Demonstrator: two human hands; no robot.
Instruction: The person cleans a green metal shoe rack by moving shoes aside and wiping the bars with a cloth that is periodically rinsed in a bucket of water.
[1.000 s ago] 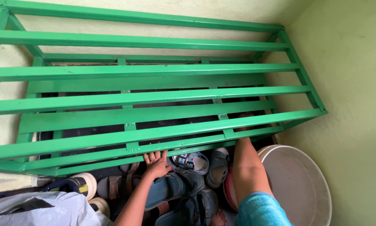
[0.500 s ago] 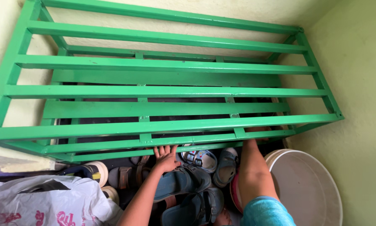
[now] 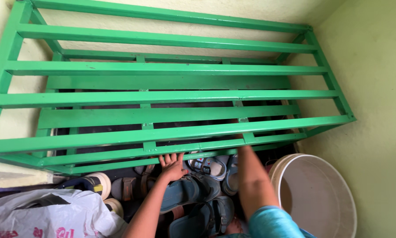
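A green metal slatted rack (image 3: 162, 98) stands against the wall, seen from above. Below its front edge my left hand (image 3: 171, 166) rests with fingers spread on a blue-grey sandal (image 3: 185, 191). My right forearm (image 3: 251, 180) reaches in under the rack's front bars, and the slats hide the hand itself. Between the two arms lie a small light-blue child's sandal (image 3: 207, 166) and a grey sandal (image 3: 229, 176).
More footwear crowds the floor: dark sandals (image 3: 207, 218), brown sandals (image 3: 127, 187), and a white-soled shoe (image 3: 96, 183). A white plastic bag (image 3: 44, 216) lies at the lower left. A round white tub (image 3: 317, 198) stands in the right corner by the yellow-green wall.
My right arm has shifted left and reaches deeper under the rack. The view moved slightly. My left hand stays on the blue-grey sandal.
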